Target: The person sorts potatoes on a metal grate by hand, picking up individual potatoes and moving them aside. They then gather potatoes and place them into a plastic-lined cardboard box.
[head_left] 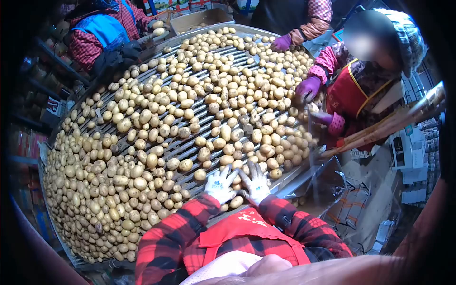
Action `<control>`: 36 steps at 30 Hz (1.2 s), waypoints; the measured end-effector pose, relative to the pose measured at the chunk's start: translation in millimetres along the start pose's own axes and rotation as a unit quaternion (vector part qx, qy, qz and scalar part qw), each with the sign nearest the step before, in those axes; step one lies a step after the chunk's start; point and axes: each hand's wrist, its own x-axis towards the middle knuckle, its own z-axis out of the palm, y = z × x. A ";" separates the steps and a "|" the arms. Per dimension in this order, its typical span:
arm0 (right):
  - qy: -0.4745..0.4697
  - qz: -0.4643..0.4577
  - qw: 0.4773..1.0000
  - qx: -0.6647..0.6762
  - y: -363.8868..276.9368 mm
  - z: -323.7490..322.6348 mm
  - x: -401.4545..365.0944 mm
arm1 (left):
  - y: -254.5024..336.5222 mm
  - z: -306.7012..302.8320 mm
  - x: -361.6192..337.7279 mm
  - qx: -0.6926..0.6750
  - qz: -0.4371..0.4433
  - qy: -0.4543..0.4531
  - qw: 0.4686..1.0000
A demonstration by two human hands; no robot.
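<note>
Surface [189, 150]: broad, made up of parallel bars, bounded by a raised rim [290, 185] along the near right edge. Load: numerous loose potatoes [152, 160], mixed sizes, some soil-marked. Distribution uneven: densely packed at the near left, crowded along the right, sparser through the middle, where bars show between them.

Left hand [220, 185], right hand [256, 185] beside potatoes [185, 165]

Tan round potatoes [236, 134] are lying on the slatted metal table [290, 184], before and left of the white-gloved left hand [221, 185] and right hand [257, 184].
</note>
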 end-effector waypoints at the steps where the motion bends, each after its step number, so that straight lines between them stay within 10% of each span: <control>1: 0.010 0.013 1.000 -0.007 6.5 -0.6 8.5 | 6.8 -14.4 15.1 -0.005 -0.019 -0.018 1.000; 9: 0.169 0.006 0.983 -0.070 81.5 -24.6 129.6 | -30.9 -13.7 179.9 -0.068 0.064 0.140 0.986; 11: 0.216 -0.002 0.972 -0.092 104.4 -37.3 176.6 | -32.2 -43.2 233.4 -0.067 -0.005 0.025 0.997; 14: 0.211 -0.013 0.969 -0.126 133.1 -70.3 230.0 | -34.4 -30.4 290.5 -0.092 -0.060 0.133 0.985; 20: 0.178 0.062 0.966 -0.177 197.2 -87.6 316.0 | -36.5 -47.5 199.6 -0.101 0.006 0.284 0.954; 30: 0.083 -0.436 0.893 0.072 -68.9 -49.8 342.5 | -193.3 -69.7 -94.6 0.134 -0.401 0.345 0.838; 36: 0.030 -0.373 0.926 -0.041 -188.5 57.4 363.9 | -194.4 -110.3 -42.8 0.136 -0.500 0.174 0.838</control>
